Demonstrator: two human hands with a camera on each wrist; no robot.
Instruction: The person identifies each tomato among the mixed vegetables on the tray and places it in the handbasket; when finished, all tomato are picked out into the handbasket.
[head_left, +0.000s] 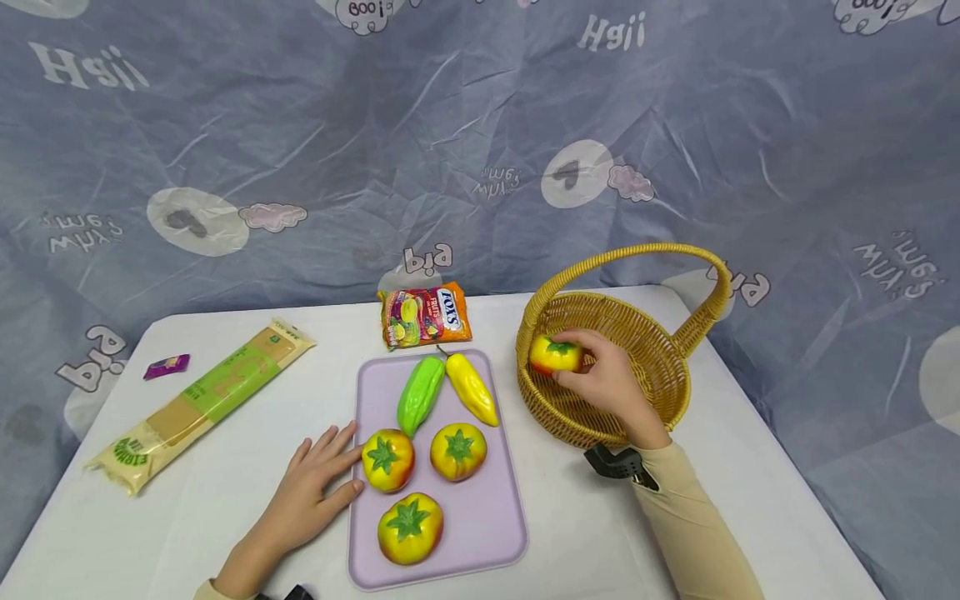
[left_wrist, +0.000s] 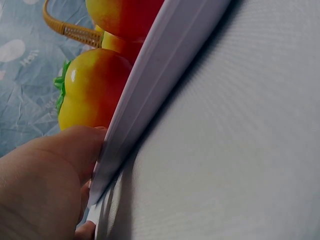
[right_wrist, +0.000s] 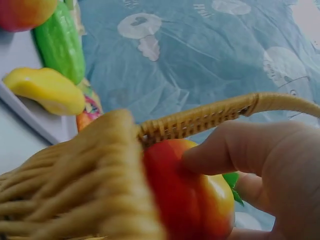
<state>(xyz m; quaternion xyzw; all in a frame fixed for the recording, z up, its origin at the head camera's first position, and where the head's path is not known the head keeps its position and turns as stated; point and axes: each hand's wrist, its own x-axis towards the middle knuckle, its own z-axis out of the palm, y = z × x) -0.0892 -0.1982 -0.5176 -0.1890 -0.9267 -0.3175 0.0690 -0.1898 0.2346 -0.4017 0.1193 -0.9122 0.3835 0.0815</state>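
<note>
My right fingers [head_left: 585, 337] pinch fruit [head_left: 551, 358] in basket [head_left: 546, 414], not let go. Left fingers [head_left: 342, 462] spread at tray [head_left: 487, 518]; three same fruits [head_left: 458, 454] there.

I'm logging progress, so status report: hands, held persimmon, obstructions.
Right hand grips persimmon at opening of wicker basket. Left hand touches edge of lilac tray. Basket handle up, nothing visibly blocking.

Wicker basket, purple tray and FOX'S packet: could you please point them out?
Wicker basket [head_left: 632, 323], head view: inner back wall.
Purple tray [head_left: 480, 521], head view: bare floor.
FOX'S packet [head_left: 424, 317], head view: printed front.
</note>
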